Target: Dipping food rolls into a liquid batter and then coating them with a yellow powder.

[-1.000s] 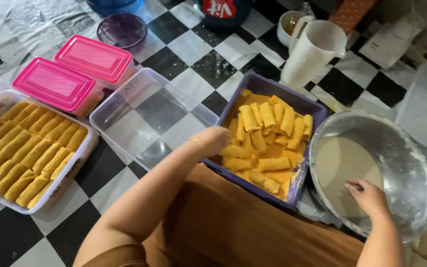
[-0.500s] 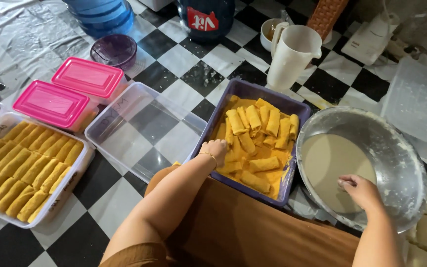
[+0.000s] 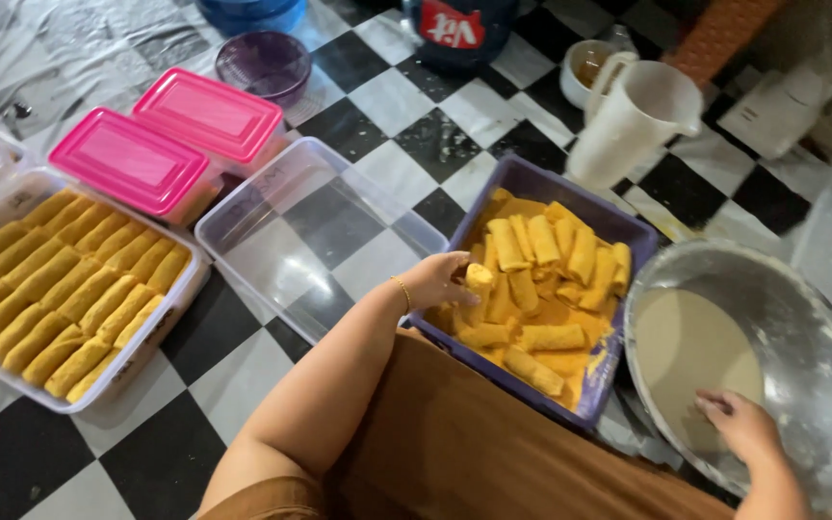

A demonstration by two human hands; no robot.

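Note:
My left hand [image 3: 438, 280] grips one yellow crumbed roll [image 3: 478, 280] at the near left corner of a purple tray [image 3: 533, 180] that holds several more rolls. My right hand [image 3: 741, 424] rests inside a large metal bowl [image 3: 811, 356], fingers down in a pale batter [image 3: 695, 351]. An empty clear plastic box [image 3: 310, 231] lies just left of the purple tray.
A clear box full of crumbed rolls [image 3: 60, 289] lies at the left. Two pink-lidded boxes [image 3: 170, 140] stand behind it. Farther back are a white jug [image 3: 633, 116], a purple bowl [image 3: 264, 63] and a small cup [image 3: 586, 65], all on a black-and-white checked floor [image 3: 406, 144].
My left hand has closed on a roll and lifted it at the tray's corner. My right hand stays in the batter bowl. The view has shifted slightly.

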